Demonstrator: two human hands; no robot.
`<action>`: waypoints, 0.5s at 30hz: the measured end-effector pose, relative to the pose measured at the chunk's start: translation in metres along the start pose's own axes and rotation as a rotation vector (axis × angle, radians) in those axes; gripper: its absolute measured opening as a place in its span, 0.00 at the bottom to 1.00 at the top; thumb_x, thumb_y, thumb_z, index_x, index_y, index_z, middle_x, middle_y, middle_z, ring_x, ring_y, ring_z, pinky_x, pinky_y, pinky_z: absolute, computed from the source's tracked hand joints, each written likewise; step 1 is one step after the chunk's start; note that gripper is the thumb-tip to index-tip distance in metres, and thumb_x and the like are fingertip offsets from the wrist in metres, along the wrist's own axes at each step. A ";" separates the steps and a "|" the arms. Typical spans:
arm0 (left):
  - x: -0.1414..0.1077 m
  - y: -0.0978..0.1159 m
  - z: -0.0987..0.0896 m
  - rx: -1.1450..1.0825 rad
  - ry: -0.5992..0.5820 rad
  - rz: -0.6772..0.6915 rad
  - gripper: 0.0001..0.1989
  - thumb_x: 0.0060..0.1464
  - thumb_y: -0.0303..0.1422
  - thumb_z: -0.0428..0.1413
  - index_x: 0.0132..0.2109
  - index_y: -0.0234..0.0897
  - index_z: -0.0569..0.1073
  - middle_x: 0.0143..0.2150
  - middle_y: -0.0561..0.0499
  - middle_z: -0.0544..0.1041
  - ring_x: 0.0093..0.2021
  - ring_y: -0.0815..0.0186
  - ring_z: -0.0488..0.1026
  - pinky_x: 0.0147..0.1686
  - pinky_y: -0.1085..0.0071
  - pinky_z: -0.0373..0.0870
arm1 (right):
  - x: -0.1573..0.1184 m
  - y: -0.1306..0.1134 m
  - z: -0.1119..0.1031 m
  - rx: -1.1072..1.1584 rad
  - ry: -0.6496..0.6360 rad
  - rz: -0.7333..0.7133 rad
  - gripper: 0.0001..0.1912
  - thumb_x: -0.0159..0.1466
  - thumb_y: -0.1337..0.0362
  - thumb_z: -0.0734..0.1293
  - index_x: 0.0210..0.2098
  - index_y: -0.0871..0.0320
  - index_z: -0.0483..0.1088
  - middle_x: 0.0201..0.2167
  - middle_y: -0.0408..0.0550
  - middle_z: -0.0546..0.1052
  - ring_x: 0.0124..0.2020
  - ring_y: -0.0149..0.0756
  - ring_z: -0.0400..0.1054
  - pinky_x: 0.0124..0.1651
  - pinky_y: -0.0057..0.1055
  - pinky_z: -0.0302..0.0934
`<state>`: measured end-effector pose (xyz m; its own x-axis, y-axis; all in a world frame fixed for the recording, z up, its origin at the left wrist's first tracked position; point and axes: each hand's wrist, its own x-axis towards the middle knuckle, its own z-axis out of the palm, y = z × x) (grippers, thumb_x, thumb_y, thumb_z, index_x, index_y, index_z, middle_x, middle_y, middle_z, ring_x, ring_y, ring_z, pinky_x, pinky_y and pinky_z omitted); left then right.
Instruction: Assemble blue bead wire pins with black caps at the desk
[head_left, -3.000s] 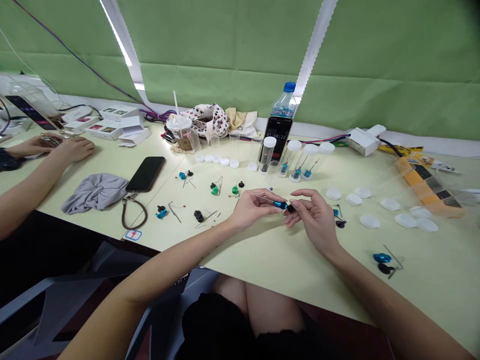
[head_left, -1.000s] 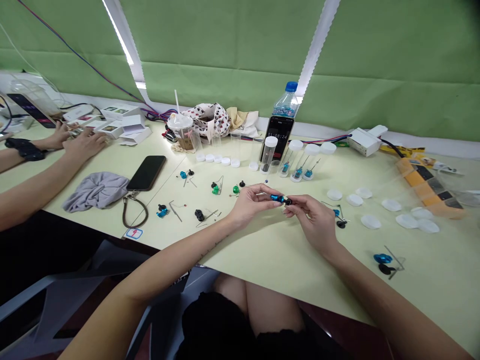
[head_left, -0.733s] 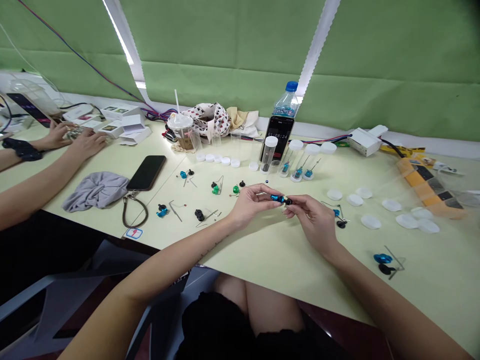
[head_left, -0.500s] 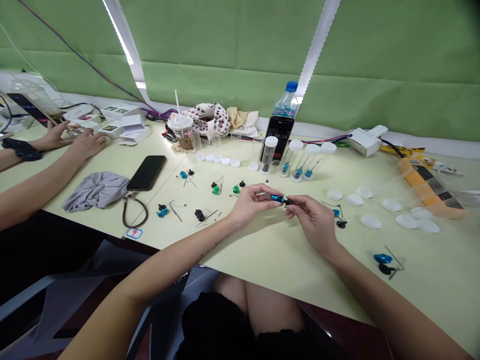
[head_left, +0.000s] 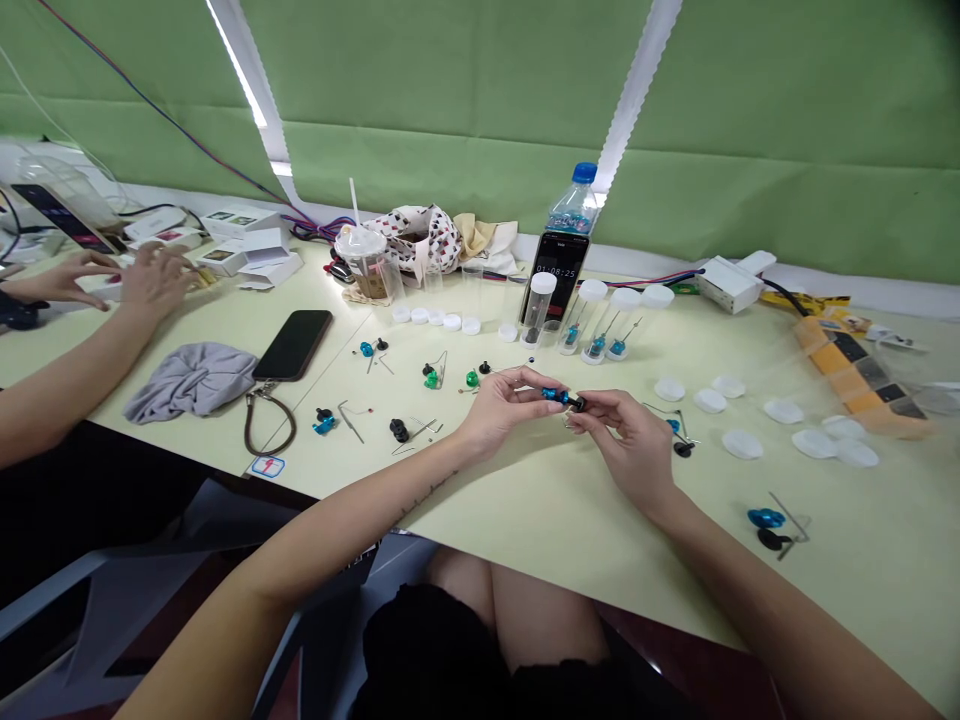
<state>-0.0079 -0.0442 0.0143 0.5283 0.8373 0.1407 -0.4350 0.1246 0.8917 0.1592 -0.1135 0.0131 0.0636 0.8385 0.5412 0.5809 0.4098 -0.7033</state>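
- Left hand (head_left: 504,408): thumb and fingers pinching the blue part (head_left: 552,395).
- Right hand (head_left: 626,440): fingertips gripping the black part (head_left: 578,404), roughly in line with the blue one; can't tell if the two are fastened.
- Both parts held above the tabletop (head_left: 555,520), between the hands.
- Loose parts (head_left: 399,430) and bent metal rods (head_left: 350,424) lie left of the hands.
- White discs (head_left: 742,443) lie right, near the orange box (head_left: 862,375).
- Behind the capped tubes (head_left: 543,285), upright phone (head_left: 561,255) reads 01:08:25, bottle (head_left: 574,212) at its back.
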 end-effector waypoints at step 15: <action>-0.001 -0.001 0.000 0.030 -0.015 0.020 0.15 0.37 0.30 0.68 0.35 0.32 0.75 0.37 0.48 0.77 0.39 0.65 0.75 0.47 0.62 0.68 | 0.001 0.000 -0.001 0.072 -0.061 0.056 0.09 0.64 0.61 0.63 0.41 0.56 0.70 0.28 0.44 0.76 0.26 0.33 0.73 0.32 0.33 0.71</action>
<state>-0.0079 -0.0450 0.0131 0.5311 0.8311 0.1647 -0.4235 0.0920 0.9012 0.1607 -0.1132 0.0138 0.0434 0.8802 0.4726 0.5178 0.3847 -0.7641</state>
